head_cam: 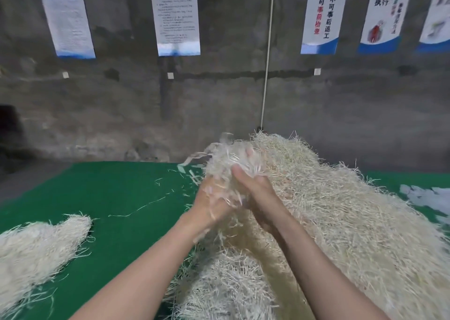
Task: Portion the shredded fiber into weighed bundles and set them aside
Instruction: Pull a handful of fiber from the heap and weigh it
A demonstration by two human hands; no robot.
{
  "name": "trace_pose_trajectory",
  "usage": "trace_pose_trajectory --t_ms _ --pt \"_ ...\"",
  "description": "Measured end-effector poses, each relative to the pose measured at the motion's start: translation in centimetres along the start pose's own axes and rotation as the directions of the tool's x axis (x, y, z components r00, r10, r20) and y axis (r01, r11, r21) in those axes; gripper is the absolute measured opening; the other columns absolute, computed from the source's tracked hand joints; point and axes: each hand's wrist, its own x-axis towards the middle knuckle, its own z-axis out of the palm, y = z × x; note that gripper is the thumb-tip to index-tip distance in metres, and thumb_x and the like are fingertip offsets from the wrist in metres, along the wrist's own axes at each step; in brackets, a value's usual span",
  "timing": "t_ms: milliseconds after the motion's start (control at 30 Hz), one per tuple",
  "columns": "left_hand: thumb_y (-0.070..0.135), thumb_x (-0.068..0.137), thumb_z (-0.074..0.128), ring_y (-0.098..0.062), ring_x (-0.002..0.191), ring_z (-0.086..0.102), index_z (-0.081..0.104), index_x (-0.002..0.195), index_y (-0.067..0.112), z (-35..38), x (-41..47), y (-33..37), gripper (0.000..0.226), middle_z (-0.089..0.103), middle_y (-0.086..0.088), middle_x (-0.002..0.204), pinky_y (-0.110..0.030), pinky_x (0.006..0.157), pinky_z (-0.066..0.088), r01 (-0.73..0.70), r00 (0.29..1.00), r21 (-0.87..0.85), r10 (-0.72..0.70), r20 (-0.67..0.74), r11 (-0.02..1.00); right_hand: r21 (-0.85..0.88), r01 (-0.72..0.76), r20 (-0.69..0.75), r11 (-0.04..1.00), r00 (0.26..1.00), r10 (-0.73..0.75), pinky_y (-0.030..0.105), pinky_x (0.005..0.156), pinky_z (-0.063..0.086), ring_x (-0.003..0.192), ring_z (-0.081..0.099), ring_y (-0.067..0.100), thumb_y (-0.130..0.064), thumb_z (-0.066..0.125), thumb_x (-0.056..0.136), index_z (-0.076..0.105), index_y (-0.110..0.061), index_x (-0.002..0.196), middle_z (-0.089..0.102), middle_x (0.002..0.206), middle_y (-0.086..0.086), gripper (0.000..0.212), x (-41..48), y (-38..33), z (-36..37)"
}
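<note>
A big heap of pale shredded fiber [341,210] covers the right half of the green table [109,193]. Above its left slope I hold a loose clump of fiber [226,164] between both hands. My left hand [209,203] cups the clump from below and the left, partly buried in blurred strands. My right hand [253,185] grips it from the right, thumb up on the clump. Strands trail off the clump toward the left. A smaller separate pile of fiber [36,249] lies at the table's left front.
Stray strands [136,210] lie scattered on the green surface between the piles. White scraps [428,198] sit at the far right edge. A grey concrete wall with posters [175,17] and a white cable [267,52] stands behind the table.
</note>
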Motion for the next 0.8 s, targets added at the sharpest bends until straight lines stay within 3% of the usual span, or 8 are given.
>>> trace_pose_trajectory --t_ms 167,300,400,467,500,600,667,800 --pt "0.003 0.086 0.056 -0.027 0.095 0.055 0.058 0.1 0.001 -1.1 -3.4 1.4 0.015 0.055 -0.008 0.107 -0.038 0.09 0.049 -0.161 0.972 0.571 0.229 -0.048 0.805 0.192 -0.127 -0.191 0.973 0.968 0.164 0.029 0.059 0.057 0.073 0.069 0.012 -0.056 0.076 0.062 0.048 -0.001 0.119 0.07 0.087 0.01 0.084 0.1 0.2 3.3" --pt "0.008 0.074 0.072 -0.023 0.112 0.057 0.054 0.115 0.033 -6.0 -7.0 2.1 0.052 0.052 0.011 0.122 -0.019 0.082 0.046 -0.085 0.979 0.039 0.076 0.189 0.996 0.035 -0.164 -0.32 0.986 0.933 0.167 0.027 0.058 0.048 0.044 0.045 0.007 -0.049 0.069 0.079 0.036 0.002 0.137 0.057 0.071 0.005 0.084 -0.9 0.5 3.8" --pt "0.004 0.075 0.073 -0.008 0.085 0.069 0.068 0.09 0.027 -10.1 -9.8 0.7 0.028 0.068 0.005 0.11 -0.019 0.076 0.052 -0.172 0.984 -0.147 0.162 -0.077 0.974 0.018 -0.132 -0.29 0.991 0.948 0.131 0.014 0.035 0.035 0.03 0.039 -0.004 -0.041 0.065 0.085 0.033 0.0 0.14 0.047 0.062 0.003 0.075 -2.8 0.5 4.7" --pt "0.012 0.076 0.074 -0.007 0.077 0.067 0.07 0.085 0.026 -12.0 -11.0 -1.0 0.018 0.072 0.003 0.098 -0.022 0.068 0.051 -0.226 0.912 -0.185 0.141 -0.385 0.956 0.116 -0.08 -0.319 0.99 0.941 0.113 0.013 0.038 0.038 0.055 0.052 -0.009 -0.034 0.064 0.087 0.033 0.001 0.135 0.046 0.1 0.002 0.067 -3.8 0.0 5.4" --pt "0.023 0.076 0.074 -0.008 0.087 0.064 0.068 0.096 0.029 -12.3 -11.5 -2.1 0.022 0.068 0.002 0.106 -0.029 0.075 0.051 -0.192 0.912 -0.291 0.061 -0.406 0.937 0.203 -0.073 -0.311 0.976 0.941 0.135 0.018 0.046 0.041 0.066 0.057 -0.001 -0.03 0.065 0.086 0.04 0.001 0.128 0.055 0.083 -0.004 0.059 -4.4 -0.3 5.9" --pt "0.062 0.055 0.076 -0.035 0.121 0.05 0.051 0.132 0.039 -11.4 -14.0 -6.0 0.084 0.05 -0.005 0.133 -0.064 0.091 0.041 0.252 0.962 -0.741 -0.245 0.121 0.622 0.482 -0.11 -0.19 0.869 0.955 0.227 0.033 0.072 0.043 0.06 0.05 0.01 -0.028 0.072 0.067 0.06 -0.002 0.093 0.053 0.068 0.0 0.039 -6.5 0.8 8.8" --pt "0.062 0.046 0.083 -0.043 0.114 0.056 0.069 0.114 0.03 -10.1 -16.6 -7.7 0.076 0.062 -0.017 0.123 -0.068 0.083 0.045 0.453 0.891 -0.795 -0.184 0.415 0.403 0.38 -0.168 -0.18 0.91 0.951 0.251 0.028 0.079 0.042 0.058 0.055 0.011 -0.04 0.068 0.07 0.06 -0.001 0.101 0.057 0.073 0.004 0.051 -8.2 3.1 11.4" --pt "0.039 0.065 0.076 -0.018 0.087 0.071 0.068 0.106 0.01 -7.8 -20.9 -11.3 0.051 0.073 -0.004 0.102 -0.039 0.071 0.057 0.477 0.865 -0.779 -0.375 0.334 0.406 -0.061 -0.293 -0.092 0.954 0.954 0.287 0.013 0.092 0.038 0.107 0.06 0.008 -0.052 0.056 0.086 0.04 -0.009 0.137 0.058 0.118 -0.007 0.068 -13.3 9.8 14.4"
